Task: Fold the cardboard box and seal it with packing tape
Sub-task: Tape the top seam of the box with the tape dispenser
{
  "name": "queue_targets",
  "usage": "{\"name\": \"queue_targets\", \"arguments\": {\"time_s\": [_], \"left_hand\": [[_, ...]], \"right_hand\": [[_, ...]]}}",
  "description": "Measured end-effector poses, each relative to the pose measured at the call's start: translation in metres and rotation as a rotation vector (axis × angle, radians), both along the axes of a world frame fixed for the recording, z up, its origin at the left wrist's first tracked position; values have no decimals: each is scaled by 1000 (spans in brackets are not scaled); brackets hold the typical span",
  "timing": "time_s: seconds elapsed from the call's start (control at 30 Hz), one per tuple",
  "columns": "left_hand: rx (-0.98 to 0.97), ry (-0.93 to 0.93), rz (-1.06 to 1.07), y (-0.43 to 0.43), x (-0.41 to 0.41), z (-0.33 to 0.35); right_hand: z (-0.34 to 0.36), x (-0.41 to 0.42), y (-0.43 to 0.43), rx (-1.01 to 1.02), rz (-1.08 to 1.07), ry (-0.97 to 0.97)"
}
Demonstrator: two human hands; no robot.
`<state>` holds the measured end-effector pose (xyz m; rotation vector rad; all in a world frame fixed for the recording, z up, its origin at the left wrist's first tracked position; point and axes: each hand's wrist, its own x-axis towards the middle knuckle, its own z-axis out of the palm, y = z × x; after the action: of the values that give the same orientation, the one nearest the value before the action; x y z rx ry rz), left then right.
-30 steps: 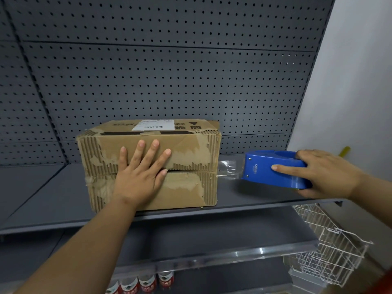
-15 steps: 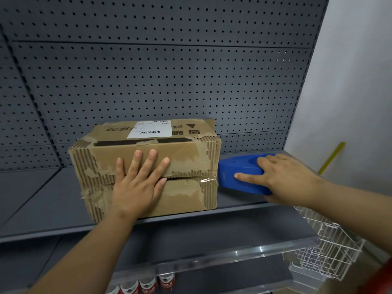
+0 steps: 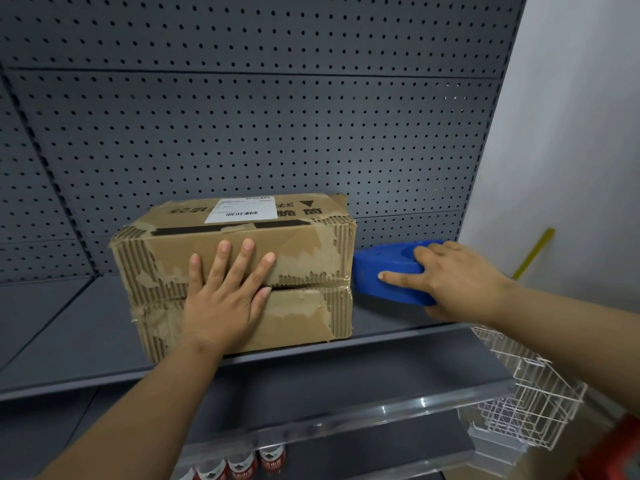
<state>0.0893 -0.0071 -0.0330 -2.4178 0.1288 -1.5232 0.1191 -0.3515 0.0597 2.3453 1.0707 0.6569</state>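
Observation:
A worn brown cardboard box [image 3: 304, 258] with a white shipping label on top lies on its side on the grey shelf [image 3: 69, 341]. Its two front flaps meet at a horizontal seam. My left hand [image 3: 227, 296] presses flat on that seam, fingers spread and straight. A blue tape dispenser [image 3: 388, 275] touches the box's right side at seam height. My right hand [image 3: 450, 278] grips the dispenser from the right, index finger stretched along its side, other fingers over its top.
A grey pegboard wall [image 3: 277, 133] backs the shelf. A white wire basket [image 3: 519, 403] hangs at the lower right. Bottles [image 3: 242, 465] stand on a lower shelf behind a clear plastic rail. A yellow stick [image 3: 535, 252] leans on the white wall at the right.
My right hand has carried the blue dispenser leftward from well clear of the box up against its right side. The stretch of clear tape between them is gone. My left hand stays on the seam.

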Motion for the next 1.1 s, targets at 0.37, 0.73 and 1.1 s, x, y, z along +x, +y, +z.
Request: {"name": "queue_targets", "arguments": {"time_s": [0.37, 0.73, 1.1], "left_hand": [[30, -23, -8, -1, 0, -1], [-2, 3, -8, -1, 1, -2], [16, -9, 15, -4, 0, 1]], "right_hand": [[0, -3, 0, -46, -19, 21], [-1, -5, -4, -51, -27, 20], [11, -23, 10, -77, -140, 55]]}}
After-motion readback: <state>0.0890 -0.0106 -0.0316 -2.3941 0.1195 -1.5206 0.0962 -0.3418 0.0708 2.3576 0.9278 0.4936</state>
